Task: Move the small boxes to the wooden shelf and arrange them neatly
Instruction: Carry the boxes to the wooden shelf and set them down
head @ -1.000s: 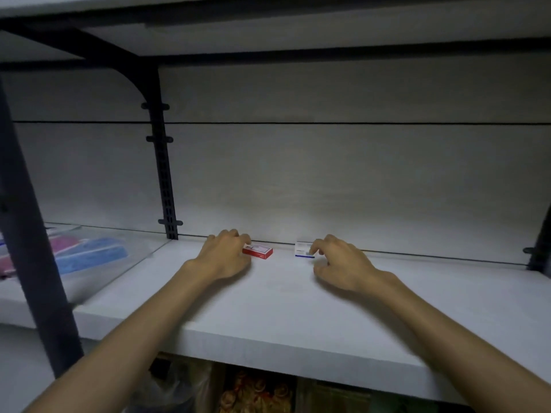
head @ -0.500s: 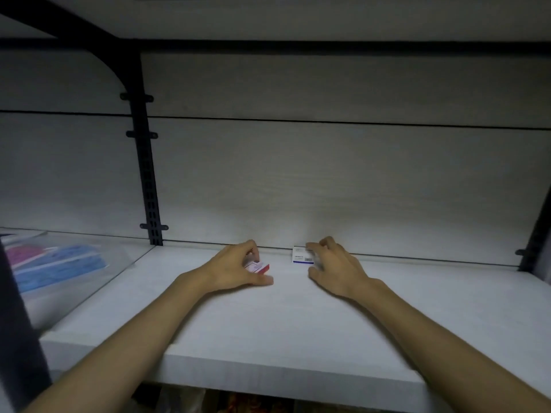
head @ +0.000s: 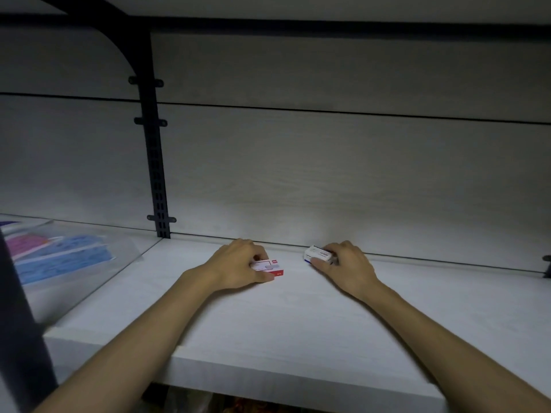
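A person's left hand (head: 238, 268) grips a red box (head: 269, 267), thumb along its near edge, while the right hand (head: 347, 263) pinches a blue box (head: 318, 254); both boxes lie on the shelf (head: 298, 323) near its back wall, a gap between them. The placing step looks nearly done. Next, it seems, comes closing that gap, squaring the edges, then letting go.
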Motion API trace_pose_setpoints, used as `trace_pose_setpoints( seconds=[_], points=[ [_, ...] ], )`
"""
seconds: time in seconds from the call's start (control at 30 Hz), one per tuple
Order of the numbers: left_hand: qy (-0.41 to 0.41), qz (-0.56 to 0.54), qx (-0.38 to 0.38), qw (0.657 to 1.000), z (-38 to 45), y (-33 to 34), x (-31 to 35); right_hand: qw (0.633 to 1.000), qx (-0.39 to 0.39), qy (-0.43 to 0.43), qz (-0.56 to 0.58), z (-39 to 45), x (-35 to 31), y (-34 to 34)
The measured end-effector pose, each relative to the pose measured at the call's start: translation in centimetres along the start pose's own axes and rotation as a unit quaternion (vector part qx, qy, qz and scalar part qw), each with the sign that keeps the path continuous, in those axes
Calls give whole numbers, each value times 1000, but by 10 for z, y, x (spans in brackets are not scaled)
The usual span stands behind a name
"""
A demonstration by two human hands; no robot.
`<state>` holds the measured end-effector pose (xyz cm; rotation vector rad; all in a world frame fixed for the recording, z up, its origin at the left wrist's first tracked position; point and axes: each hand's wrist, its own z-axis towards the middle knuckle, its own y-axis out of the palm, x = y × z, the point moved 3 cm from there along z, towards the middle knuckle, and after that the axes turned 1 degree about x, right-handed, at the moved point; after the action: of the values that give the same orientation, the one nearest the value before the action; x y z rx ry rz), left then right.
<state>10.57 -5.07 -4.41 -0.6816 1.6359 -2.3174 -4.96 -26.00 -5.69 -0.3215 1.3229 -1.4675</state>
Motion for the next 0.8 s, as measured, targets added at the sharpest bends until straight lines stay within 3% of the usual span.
trace_pose_setpoints(
  seconds=[0.07,0.17,0.37,0.47,0.63,0.8],
  points=[
    [10,-15,21,1000,-2,-1,3,1000,2,-1,23,1,2,-2],
    [23,-23,41,999,-4,-3,7,987,-8,0,158,-2,8,-8],
    [55,-4,88,995,-8,-11,17,917,-62,70,387,-16,-1,-20],
    [63,-3,95,993,-9,-13,18,903,-74,101,411,-18,-1,-22],
    [73,15,80,994,-11,-12,23,909,-92,90,397,-23,-2,-33],
    [102,29,81,991,-13,-14,32,911,-42,128,390,-28,0,-39]
  ],
)
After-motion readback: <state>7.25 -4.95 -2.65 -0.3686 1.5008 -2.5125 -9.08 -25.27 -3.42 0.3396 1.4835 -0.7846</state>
